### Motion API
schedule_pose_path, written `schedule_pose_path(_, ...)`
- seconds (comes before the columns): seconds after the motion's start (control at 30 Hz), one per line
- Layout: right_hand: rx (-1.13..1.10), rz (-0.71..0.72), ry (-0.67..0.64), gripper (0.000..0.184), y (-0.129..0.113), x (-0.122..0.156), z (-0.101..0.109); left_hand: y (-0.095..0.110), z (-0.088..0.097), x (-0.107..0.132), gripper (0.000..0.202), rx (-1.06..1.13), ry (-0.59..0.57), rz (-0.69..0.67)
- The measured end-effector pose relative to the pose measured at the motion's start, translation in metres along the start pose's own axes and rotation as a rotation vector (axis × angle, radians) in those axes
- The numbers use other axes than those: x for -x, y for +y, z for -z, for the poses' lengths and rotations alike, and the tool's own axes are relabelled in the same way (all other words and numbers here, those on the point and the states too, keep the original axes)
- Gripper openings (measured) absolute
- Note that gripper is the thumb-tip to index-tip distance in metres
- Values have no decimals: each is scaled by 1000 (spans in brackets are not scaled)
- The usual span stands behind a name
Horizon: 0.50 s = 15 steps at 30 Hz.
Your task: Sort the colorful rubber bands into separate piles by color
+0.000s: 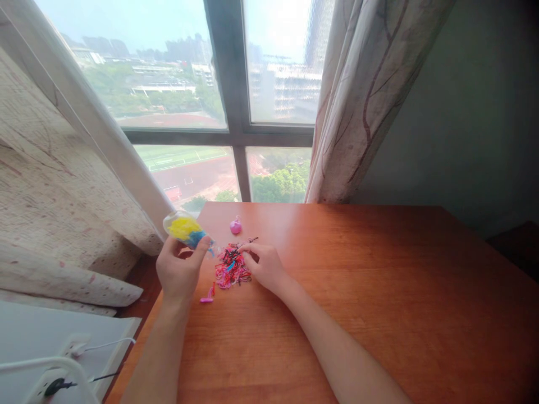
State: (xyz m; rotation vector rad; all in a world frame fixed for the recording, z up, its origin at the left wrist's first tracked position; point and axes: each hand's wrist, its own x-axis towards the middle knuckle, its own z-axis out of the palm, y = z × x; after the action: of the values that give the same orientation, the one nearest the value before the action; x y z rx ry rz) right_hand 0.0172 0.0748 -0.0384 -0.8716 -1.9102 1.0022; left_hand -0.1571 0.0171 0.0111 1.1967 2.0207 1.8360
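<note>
My left hand (179, 269) is wrapped round a clear plastic bottle (166, 220), tilted with its narrow end toward the table's middle. Yellow and blue small bands fill much of it, and a blue one shows near the mouth. On the table, just right of the bottle, lies a loose pile of small rubber bands (229, 275) in pink, red, black and a little blue. My right hand (265, 266) touches the pile's right side, thumb and forefinger pinched together; what is between them is too small to make out. A round pink cap (236, 226) sits behind the pile.
A small pink plastic piece (206, 299) lies in front of the pile, beside a red bit. The brown wooden table (379, 292) reaches to the window (236, 134). Curtains (366, 101) hang on both sides. Sockets with cables (63, 370) are at lower left.
</note>
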Motion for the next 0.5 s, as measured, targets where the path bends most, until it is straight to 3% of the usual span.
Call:
schedule_pose_path(0.27,-3,-10,-19,25,0,1,-1,-5,-1,-2,37,-9,25,7)
schedule_pose_path(0.5,-12,57,-59,31,-7,5,-3,8,-7,0,33,120,45,121)
